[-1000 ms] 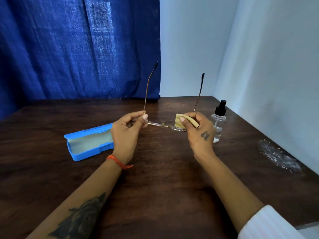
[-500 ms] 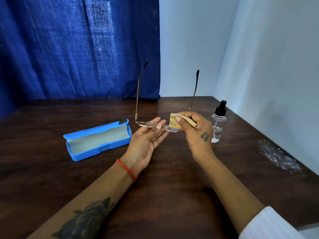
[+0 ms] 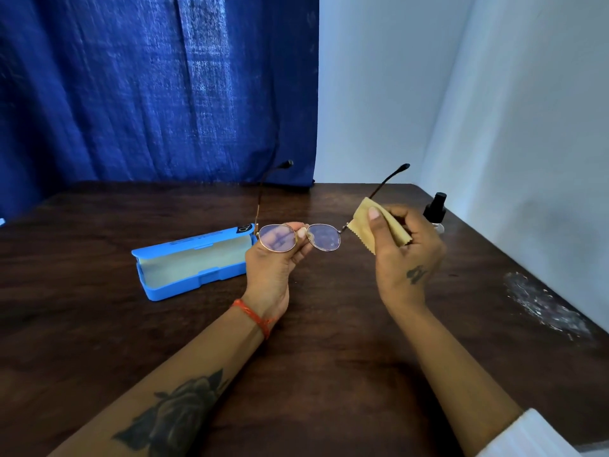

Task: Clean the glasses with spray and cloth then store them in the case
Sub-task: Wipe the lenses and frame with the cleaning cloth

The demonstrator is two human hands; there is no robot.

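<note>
My right hand hides most of the spray bottle; only its black cap and a sliver of clear body show. My left hand covers the near right end of the case. Print on its lid is too small to read.

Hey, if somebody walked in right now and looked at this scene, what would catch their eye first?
Probably the round wire-rimmed glasses held up mid-air above the table, pinched near the bridge by the left hand, with the right hand holding a tan cloth beside the right lens. Next, the bright blue case lying open on the dark wooden table to the left, against the deep blue curtain.
</note>
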